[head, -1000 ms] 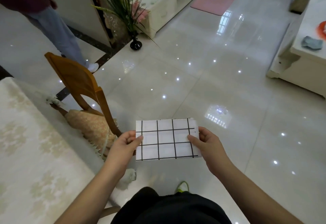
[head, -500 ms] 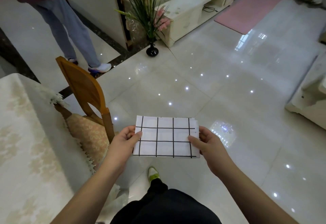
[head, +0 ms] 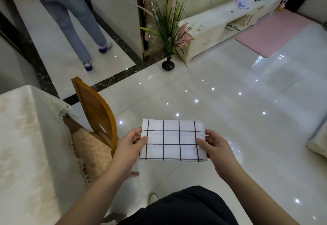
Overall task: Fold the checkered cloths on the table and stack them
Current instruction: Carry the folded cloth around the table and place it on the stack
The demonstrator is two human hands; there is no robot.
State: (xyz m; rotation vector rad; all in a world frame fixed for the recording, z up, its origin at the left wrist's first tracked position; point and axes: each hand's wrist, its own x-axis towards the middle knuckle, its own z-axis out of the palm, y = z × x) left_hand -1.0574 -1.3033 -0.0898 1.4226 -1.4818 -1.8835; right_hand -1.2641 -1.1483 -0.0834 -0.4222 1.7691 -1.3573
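Observation:
A folded white cloth with a black grid pattern [head: 172,140] is held flat in the air above the shiny floor, in front of my body. My left hand [head: 131,144] pinches its left edge, thumb on top and fingers underneath. My right hand [head: 215,145] pinches its right edge the same way. The table [head: 23,145], covered in a cream patterned tablecloth, stands to my left; no other checkered cloth shows on the part in view.
A wooden chair [head: 96,118] with a patterned cushion is tucked against the table's corner. Another person's legs [head: 76,28] stand beyond it. A black vase with grasses [head: 168,64], a white low cabinet [head: 221,24] and a pink mat [head: 272,31] lie farther off.
The view has swung left and up, so the chair, the standing person and the table corner show more. The cloth stays pinched between both hands in the same pose.

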